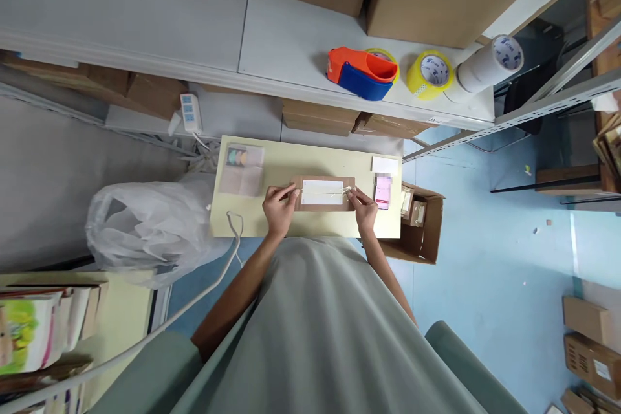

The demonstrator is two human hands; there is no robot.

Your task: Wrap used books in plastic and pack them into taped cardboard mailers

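A small brown cardboard box lies on the pale yellow table in front of me. It bears a white label, crossed lengthwise by a thin yellowish line. My left hand is closed at the box's left end, with thumb and forefinger at its upper edge. Over the right end, a crumpled, shiny strip of clear tape stands up from the surface. The fingers of my right hand pinch this strip. Just right of that hand, a phone with a pink screen lies on the table.
On the shelf above stand an orange and blue tape dispenser and tape rolls. An open carton holding small parcels sits right of the table. At left are a clear plastic bag and a white cable.
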